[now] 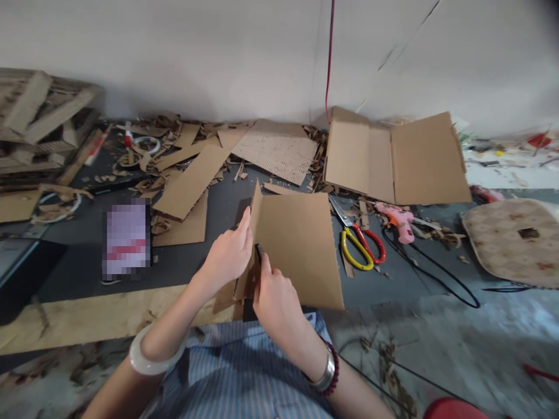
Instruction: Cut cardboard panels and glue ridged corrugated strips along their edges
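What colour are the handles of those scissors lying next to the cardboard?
One handle is yellow, the other red; the head view shows the scissors clearly.

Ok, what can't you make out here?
Dark tool in the right hand: head view, fingers cover most of it, kind unclear.
Pixelated patch: head view, blurred, contents unreadable.
Red object: head view, cut off by bottom edge.
Near corner of the cardboard sheet: head view, behind the left hand.

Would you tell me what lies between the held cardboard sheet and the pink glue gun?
Yellow-and-red-handled scissors lie between the cardboard sheet and glue gun, in head view.
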`<state>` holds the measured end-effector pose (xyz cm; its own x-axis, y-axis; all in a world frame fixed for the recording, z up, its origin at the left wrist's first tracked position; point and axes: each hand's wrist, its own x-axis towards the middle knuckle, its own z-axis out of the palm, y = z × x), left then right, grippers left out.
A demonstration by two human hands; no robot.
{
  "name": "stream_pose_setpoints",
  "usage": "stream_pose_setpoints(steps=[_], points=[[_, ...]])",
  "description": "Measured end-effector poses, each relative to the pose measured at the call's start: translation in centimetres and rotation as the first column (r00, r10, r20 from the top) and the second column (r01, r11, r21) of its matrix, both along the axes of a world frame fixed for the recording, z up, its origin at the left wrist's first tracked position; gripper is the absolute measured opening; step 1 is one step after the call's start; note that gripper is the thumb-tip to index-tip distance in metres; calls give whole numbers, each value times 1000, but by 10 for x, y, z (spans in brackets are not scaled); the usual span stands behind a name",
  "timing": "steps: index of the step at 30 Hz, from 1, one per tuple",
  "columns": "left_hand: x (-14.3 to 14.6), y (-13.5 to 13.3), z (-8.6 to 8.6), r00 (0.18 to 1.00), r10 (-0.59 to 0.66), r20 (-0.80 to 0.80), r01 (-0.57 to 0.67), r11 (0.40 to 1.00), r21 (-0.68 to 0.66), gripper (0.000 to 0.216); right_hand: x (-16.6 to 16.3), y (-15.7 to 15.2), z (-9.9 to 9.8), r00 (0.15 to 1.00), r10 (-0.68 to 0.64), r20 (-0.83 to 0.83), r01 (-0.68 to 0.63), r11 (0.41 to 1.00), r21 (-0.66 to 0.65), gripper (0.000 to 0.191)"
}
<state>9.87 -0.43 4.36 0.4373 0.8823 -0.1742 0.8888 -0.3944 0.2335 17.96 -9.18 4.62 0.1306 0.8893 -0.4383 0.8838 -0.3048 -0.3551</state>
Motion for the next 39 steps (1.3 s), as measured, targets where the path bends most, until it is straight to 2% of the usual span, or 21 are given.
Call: stream_pose_setpoints(steps=[17, 26, 31, 39], points=[[0, -1, -1, 1000, -2, 16, 1, 1000, 28, 50, -8, -24, -2, 999, 39, 10, -39, 998, -53, 55], [5, -4, 2, 999, -13, -50, 15, 999, 35, 51, -6, -47, 0, 994, 94, -50, -100, 986, -135, 60], [12, -3, 9, 993, 32, -117, -25, 998, 63, 51, 7, -45, 3, 993, 96, -73, -97, 995, -3, 54], [13, 22, 9, 986, 99, -135, -79, 987, 143, 51, 29, -10, 10, 993, 37, -112, -19, 988, 152, 42]])
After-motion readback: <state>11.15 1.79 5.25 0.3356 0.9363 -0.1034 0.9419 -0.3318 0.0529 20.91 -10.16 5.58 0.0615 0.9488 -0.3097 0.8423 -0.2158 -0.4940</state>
